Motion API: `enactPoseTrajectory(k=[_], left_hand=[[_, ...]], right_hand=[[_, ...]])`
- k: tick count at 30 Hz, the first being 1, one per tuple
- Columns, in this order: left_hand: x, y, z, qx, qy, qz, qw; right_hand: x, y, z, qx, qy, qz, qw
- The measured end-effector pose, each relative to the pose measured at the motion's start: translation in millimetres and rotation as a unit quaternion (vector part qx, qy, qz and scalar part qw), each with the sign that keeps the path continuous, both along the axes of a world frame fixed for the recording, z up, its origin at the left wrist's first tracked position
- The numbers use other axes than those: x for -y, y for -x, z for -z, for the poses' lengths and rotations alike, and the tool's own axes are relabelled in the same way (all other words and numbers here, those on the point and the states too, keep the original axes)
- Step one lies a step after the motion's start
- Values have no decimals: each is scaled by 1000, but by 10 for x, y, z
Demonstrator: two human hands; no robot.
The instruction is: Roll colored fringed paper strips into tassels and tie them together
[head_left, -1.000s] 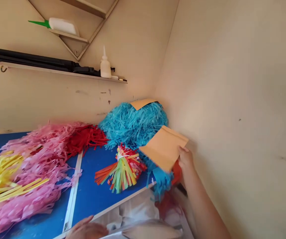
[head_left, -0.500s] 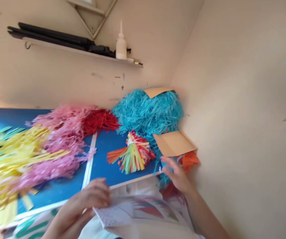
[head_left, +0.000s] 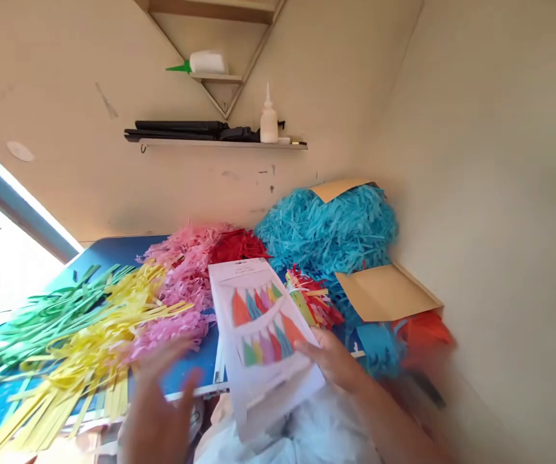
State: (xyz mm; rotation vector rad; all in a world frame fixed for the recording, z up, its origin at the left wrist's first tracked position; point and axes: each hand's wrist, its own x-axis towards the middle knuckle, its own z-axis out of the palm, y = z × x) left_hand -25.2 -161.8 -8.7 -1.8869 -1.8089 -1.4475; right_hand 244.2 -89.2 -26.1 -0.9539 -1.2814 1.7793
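A white cardboard package [head_left: 239, 278] printed with colourful tassel garlands is tilted up in front of me. My right hand [head_left: 333, 361] grips its right edge, with the thumb over the front. My left hand [head_left: 164, 393] is apart from the package, to its lower left; motion blurs it, but thumb and fingers are spread with nothing between them. Beyond that hand lie yellow paper fringe [head_left: 84, 348] and pink fringe [head_left: 185, 283]. Behind the package, a multicoloured tassel bundle [head_left: 314, 296] on the blue table [head_left: 210, 345] is partly covered.
Green fringe [head_left: 50, 328] spreads at the left and red fringe [head_left: 239, 248] at the back. A large blue shredded-paper heap [head_left: 330, 225] fills the corner, with a tan card [head_left: 388, 293] by orange paper [head_left: 425, 332]. A wall shelf [head_left: 220, 143] holds a glue bottle [head_left: 268, 122].
The package has risen from my lap to an upright tilt. My right hand has taken hold of it, while my left hand has come off its edge. The view has swung left.
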Motion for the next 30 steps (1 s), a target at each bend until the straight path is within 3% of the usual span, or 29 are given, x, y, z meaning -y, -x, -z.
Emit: enactPoseTrajectory(k=[2, 5, 11, 14, 16, 19, 21, 22, 24, 26, 27, 30], left_hand=[[84, -229, 198, -134, 31, 68, 988], [27, -453, 473, -229, 57, 61, 970], [-266, -339, 884, -183, 60, 94, 977], [-353, -272, 1019, -170, 33, 89, 981], [-394, -227, 1063, -169, 30, 75, 982], [-439, -133, 1054, -172, 43, 58, 982], [-455, -71, 1016, -186, 47, 52, 980], [-459, -50, 995, -188, 48, 45, 980], [-463, -36, 956, -178, 53, 19, 982], [-470, -56, 936, -159, 52, -6, 986], [-477, -71, 934, -149, 50, -13, 988], [-516, -103, 948, -122, 40, -5, 992]], right_hand=[[-73, 173, 6, 3, -3, 21, 1000], [-123, 339, 109, 56, -12, 21, 998], [-87, 480, 193, 128, -90, -11, 988], [2, 554, 168, 194, -169, 30, 966], [59, 574, 148, 278, -228, 33, 933], [35, 502, 70, 390, -280, -68, 875], [-115, 404, -18, 391, -293, -105, 866], [-234, 356, -57, 386, -303, -76, 868], [-524, 301, -80, 414, -331, 66, 845], [-806, 321, 12, 517, -336, 179, 767], [-917, 357, 103, 568, -321, 173, 738], [-1088, 498, 462, 650, -264, 79, 708]])
